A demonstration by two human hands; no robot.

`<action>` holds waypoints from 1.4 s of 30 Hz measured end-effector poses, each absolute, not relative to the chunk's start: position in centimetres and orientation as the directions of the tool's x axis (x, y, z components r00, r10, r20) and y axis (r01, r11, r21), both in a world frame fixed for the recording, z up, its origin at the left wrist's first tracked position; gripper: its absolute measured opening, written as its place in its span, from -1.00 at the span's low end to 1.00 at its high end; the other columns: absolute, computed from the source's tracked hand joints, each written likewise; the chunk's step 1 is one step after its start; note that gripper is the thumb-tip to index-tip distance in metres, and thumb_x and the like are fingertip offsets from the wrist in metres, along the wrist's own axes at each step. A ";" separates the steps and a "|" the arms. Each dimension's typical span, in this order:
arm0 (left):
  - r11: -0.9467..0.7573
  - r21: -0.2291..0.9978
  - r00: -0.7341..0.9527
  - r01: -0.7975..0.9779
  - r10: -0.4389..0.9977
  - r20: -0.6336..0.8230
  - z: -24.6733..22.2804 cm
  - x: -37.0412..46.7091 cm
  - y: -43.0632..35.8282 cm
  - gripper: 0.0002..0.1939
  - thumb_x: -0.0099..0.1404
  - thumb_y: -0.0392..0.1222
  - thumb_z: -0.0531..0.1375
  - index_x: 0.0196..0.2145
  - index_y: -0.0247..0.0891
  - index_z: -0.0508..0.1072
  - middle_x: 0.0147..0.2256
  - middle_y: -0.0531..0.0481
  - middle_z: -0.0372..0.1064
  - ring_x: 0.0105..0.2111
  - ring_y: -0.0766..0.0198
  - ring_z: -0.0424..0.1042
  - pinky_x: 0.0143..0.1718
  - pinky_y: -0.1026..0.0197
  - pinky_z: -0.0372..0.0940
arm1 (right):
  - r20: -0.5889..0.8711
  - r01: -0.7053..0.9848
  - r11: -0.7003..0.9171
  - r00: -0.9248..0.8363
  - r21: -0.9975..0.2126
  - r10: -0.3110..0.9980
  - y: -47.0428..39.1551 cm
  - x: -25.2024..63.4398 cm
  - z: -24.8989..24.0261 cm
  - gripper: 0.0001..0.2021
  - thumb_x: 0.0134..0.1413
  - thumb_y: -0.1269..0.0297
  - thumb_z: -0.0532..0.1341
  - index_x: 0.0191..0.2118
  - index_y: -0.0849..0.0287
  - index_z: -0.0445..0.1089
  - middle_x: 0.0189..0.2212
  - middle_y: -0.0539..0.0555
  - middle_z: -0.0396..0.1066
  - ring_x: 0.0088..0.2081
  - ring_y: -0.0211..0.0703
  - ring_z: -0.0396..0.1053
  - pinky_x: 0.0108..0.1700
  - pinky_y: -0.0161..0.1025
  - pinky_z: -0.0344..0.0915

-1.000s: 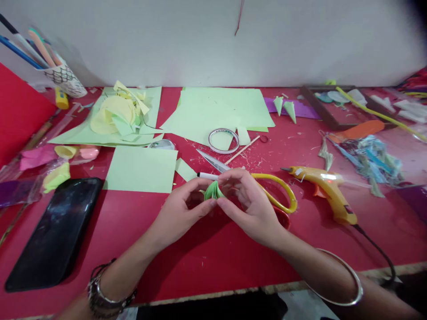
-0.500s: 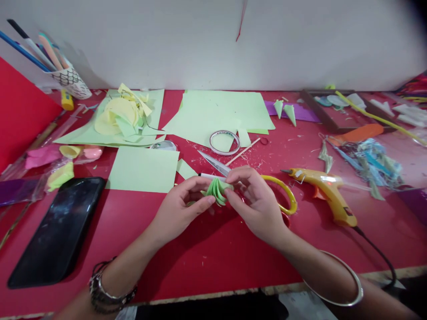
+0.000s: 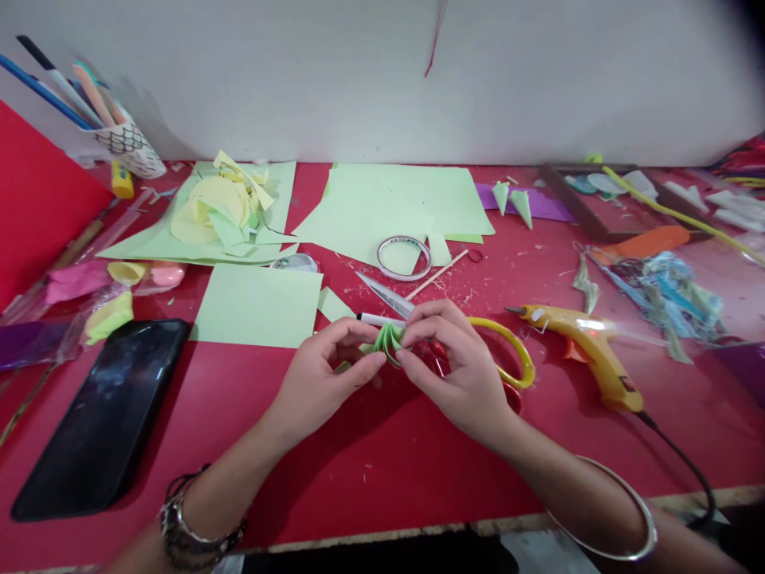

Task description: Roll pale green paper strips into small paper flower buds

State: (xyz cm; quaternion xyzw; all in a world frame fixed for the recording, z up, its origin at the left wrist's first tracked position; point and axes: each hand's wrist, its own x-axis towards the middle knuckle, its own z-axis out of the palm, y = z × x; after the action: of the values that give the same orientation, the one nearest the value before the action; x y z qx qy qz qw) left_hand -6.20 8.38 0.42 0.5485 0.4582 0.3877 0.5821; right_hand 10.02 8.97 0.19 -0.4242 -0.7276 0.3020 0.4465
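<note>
A small green piece of pleated paper point(image 3: 389, 338) is held between my two hands above the red table, its folds fanned out. My left hand point(image 3: 326, 379) pinches its left side between thumb and fingers. On the right side, the thumb and fingertips of my right hand point(image 3: 457, 367) grip the folds. Just behind the hands lie scissors point(image 3: 386, 293) with the blades pointing away, their yellow and red handles partly covered by my right hand. A white pen point(image 3: 371, 319) with a black end lies there too, partly hidden.
Green sheets point(image 3: 388, 199) and paper scraps lie at the back, with a tape roll point(image 3: 404, 257) nearby. To the right rests a yellow glue gun point(image 3: 589, 343) with its cord. On the left are a black phone point(image 3: 101, 422) and a pen cup point(image 3: 128, 143).
My right hand's fingers have shifted slightly on the pleated paper, and its visible folds look narrower. My left hand keeps its pinch. The surrounding things have not moved.
</note>
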 end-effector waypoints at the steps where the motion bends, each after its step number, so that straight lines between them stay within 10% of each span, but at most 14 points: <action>1: 0.101 0.994 0.279 0.052 0.954 -0.112 0.4 -6.2 8.4 -0.89 0.14 -0.24 0.15 -0.34 -0.30 0.31 -0.40 0.06 0.33 -0.54 0.45 0.35 -0.46 0.37 0.29 | 0.397 0.346 0.460 -0.240 -0.818 0.886 9.0 10.0 0.2 -0.90 -0.09 0.51 0.16 -0.44 0.18 0.26 -0.37 0.01 0.19 -0.30 -0.28 0.23 -0.22 -0.27 0.20; 42: -0.007 0.988 0.330 0.154 0.943 -0.045 0.3 -6.3 8.5 -0.87 0.13 -0.24 0.15 -0.32 -0.26 0.30 -0.36 0.06 0.29 -0.38 0.40 0.29 -0.31 0.34 0.24 | 0.385 0.335 0.410 -0.142 -0.848 0.912 8.9 10.1 -0.1 -0.89 -0.05 0.51 0.12 -0.42 0.14 0.24 -0.42 0.01 0.20 -0.39 -0.27 0.23 -0.41 -0.29 0.24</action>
State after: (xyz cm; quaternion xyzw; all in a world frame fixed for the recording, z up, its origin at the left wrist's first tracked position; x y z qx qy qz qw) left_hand -6.34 8.51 0.34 0.6091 0.4502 0.3640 0.5421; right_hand 10.07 8.88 -0.05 -0.4505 -0.6921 0.3034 0.4754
